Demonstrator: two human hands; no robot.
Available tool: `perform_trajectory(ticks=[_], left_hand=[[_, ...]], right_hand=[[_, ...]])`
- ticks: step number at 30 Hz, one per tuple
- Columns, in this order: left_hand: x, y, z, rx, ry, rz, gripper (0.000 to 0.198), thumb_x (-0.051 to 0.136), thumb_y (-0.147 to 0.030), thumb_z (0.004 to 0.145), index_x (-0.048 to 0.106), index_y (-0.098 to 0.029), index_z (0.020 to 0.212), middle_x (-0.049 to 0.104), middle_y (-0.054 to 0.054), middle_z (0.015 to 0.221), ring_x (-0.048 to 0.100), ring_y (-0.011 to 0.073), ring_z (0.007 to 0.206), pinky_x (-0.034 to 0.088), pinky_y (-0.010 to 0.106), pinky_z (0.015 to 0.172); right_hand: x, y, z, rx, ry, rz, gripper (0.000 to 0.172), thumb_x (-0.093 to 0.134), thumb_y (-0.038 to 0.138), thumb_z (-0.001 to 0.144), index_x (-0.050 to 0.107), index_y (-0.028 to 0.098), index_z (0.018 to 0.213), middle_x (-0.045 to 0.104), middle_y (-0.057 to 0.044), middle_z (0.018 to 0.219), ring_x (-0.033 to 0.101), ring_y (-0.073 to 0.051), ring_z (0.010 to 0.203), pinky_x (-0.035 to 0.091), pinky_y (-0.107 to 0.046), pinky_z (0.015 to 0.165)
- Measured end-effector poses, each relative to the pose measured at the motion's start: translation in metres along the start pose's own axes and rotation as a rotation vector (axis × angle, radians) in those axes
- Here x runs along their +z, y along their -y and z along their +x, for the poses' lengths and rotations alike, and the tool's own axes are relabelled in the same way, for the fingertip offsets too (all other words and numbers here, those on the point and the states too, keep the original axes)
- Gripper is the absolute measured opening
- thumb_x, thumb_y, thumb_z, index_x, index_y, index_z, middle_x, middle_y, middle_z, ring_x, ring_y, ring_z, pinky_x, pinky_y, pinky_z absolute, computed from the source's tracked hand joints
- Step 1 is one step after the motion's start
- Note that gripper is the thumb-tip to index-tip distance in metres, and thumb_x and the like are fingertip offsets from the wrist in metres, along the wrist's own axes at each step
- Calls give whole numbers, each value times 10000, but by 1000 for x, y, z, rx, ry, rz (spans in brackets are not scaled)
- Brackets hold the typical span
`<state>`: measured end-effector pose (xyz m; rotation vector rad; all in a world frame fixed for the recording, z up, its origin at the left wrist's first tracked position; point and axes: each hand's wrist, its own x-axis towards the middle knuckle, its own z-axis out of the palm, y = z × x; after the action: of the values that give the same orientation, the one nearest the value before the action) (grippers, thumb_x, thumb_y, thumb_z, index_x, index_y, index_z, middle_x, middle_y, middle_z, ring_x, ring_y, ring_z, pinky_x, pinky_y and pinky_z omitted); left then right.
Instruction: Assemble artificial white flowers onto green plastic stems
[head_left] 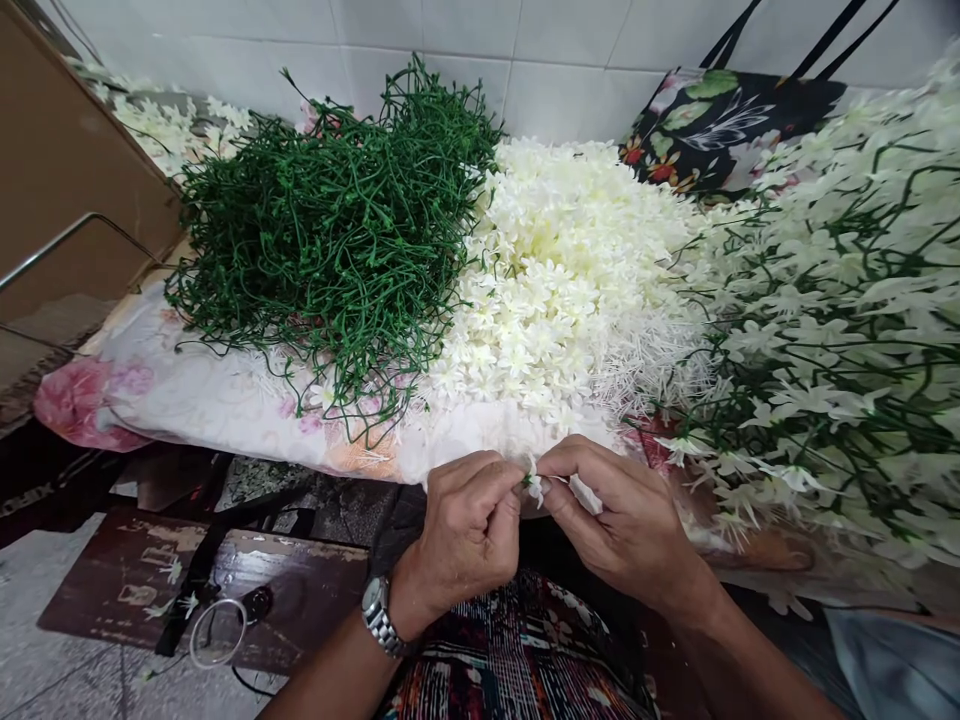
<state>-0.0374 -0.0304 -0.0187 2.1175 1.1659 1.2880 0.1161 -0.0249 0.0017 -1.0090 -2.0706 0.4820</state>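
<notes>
The left hand (pixel 474 520) and right hand (pixel 626 525) pinch a small, white-and-green, cloth-like flower (pixel 535 487) between them, near the pink-flowered white cloth (pixel 240 410) — a hard tug could tear it; a loose pinch could drop it.

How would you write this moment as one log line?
left hand: at small white flower | right hand: at same flower | beyond: green stems, piled white flowers

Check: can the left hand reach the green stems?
Probably yes: nothing visible stands between the left hand and the green stems, though it is busy at a small white flower.
</notes>
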Motion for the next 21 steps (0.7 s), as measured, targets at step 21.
perform_trajectory(ticks=[21], left_hand=[[6,-1,6,-70,54,103,223,398,-22,725,490,-177,594,472,-10,496,433,113,467,336,228,470]], right_hand=[[1,-9,5,30,35,-8,123,449,91,839,526,171,785,533,5,632,508,-105,564,417,-214,515]])
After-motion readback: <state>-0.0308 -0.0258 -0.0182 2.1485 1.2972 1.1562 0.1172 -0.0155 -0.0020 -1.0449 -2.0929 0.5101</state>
